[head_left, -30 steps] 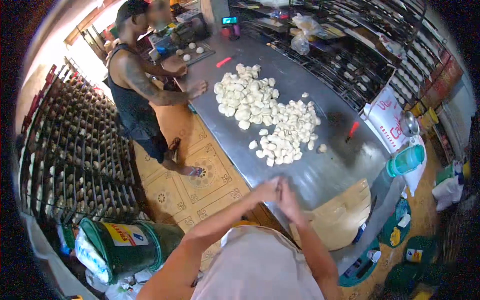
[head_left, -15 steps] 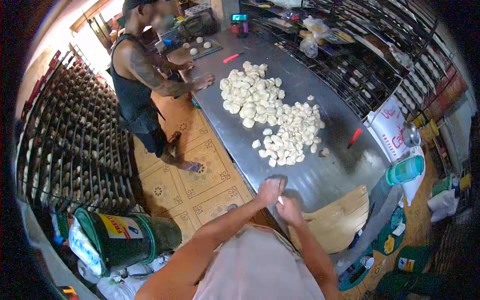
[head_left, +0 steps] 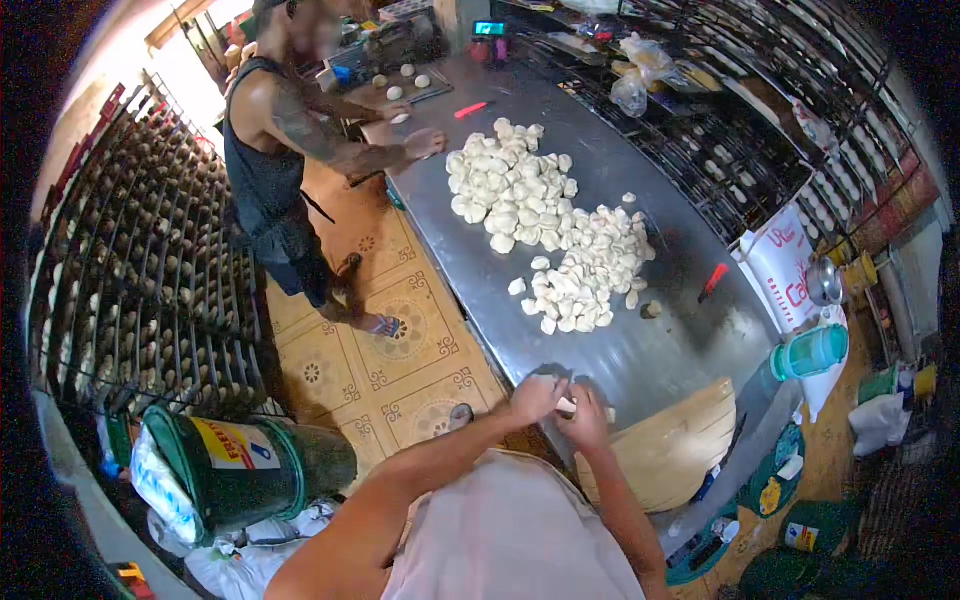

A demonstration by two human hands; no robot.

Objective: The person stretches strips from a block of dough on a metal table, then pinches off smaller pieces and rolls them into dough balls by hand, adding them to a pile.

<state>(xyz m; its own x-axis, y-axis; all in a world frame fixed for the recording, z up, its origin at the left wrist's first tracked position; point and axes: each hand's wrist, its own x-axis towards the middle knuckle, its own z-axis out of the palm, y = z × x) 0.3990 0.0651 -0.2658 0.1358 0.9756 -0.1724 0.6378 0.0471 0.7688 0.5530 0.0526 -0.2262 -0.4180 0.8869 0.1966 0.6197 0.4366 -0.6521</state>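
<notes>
My left hand (head_left: 538, 400) and my right hand (head_left: 586, 424) are close together above the near edge of the metal table (head_left: 450, 240). Their fingers are closed around a small white piece of dough (head_left: 567, 405), partly hidden by them. Just right of my right hand lies a large, smooth, pale slab (head_left: 665, 445) that looks like dough. Beyond my hands, many small flattened dough pieces (head_left: 510, 185) are heaped across the middle of the table.
A red-handled tool (head_left: 713, 278) lies at the right, another red tool (head_left: 470, 110) further back. A co-worker (head_left: 270, 150) stands at the left side with both hands at the table. Racks of dough pieces (head_left: 150, 270), a green bucket (head_left: 240, 470) and a teal container (head_left: 808, 352) surround the table.
My right hand has shifted slightly right and its fingers have turned over the dough piece. My left hand stays near the same spot. The co-worker's hands have moved a little over the table.
</notes>
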